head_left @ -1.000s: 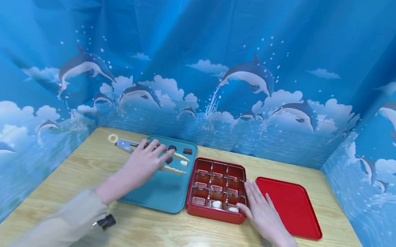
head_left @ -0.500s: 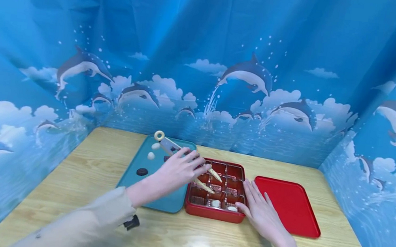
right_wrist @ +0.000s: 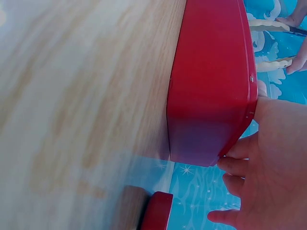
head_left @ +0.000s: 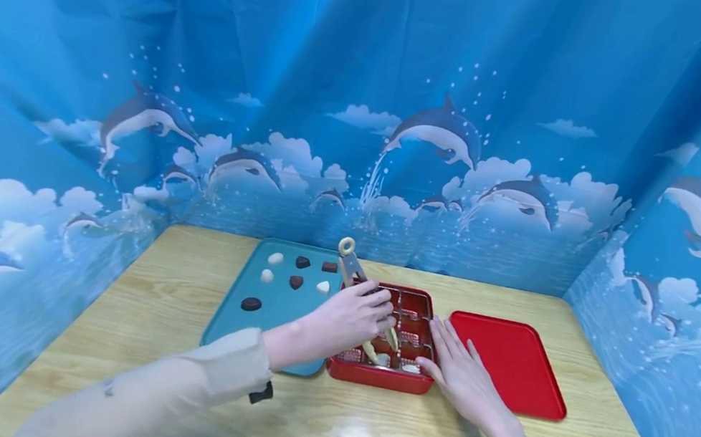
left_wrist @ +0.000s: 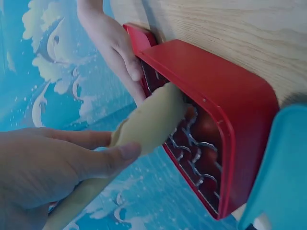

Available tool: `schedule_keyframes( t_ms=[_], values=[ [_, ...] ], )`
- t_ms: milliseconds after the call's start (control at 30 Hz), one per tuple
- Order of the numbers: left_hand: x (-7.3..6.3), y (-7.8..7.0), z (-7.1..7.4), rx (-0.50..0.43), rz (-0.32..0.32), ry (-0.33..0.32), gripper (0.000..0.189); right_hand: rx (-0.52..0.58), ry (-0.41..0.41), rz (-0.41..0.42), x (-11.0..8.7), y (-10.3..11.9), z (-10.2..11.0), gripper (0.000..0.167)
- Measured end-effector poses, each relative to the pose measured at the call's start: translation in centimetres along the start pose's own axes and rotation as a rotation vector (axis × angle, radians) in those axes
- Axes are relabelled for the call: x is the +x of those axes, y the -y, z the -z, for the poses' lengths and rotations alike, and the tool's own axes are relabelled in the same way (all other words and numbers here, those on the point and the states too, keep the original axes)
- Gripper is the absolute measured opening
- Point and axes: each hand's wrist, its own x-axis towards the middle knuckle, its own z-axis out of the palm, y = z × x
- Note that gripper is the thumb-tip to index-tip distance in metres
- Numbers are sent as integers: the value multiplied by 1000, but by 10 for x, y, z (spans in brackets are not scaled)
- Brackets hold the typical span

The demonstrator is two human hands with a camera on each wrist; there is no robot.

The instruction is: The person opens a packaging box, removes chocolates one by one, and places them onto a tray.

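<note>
My left hand (head_left: 357, 317) grips pale-tipped tongs (head_left: 350, 265), ring end up, over the red box (head_left: 378, 376). The tongs' tips point down into its front row, apart, beside a white candy (head_left: 383, 360) in the middle compartment. Thumb and fingers hold one pale tong arm (left_wrist: 153, 115) in the left wrist view. A second white piece (head_left: 411, 369) lies in the front right compartment. My right hand (head_left: 465, 376) rests with straight fingers along the box's right side. Seen from the right wrist, its fingers touch the box's edge. The left hand hides part of the box.
Left of the box, a teal tray (head_left: 272, 339) bears several dark and white candies, including a dark round one (head_left: 251, 304) and a brown rectangular one (head_left: 329, 266). A red lid (head_left: 509, 363) lies to the right. A dolphin-print curtain (head_left: 363, 105) hangs behind the table.
My left hand has carried the tongs rightward from above the tray to the box. Their tips have turned downward into the front row. The right hand stays against the box.
</note>
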Motion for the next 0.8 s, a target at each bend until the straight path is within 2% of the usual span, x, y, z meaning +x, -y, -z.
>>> schedule_keyframes(
  t_ms=[367, 600, 800],
  values=[
    [19, -16, 6, 88, -63, 88, 40, 3, -1, -7, 0, 0, -2, 75],
    [25, -26, 4, 92, -72, 84, 27, -3, -6, -4, 0, 1, -2, 74],
    [25, -26, -1, 70, -70, 64, 27, -2, 3, -9, 1, 1, -1, 75]
  ],
)
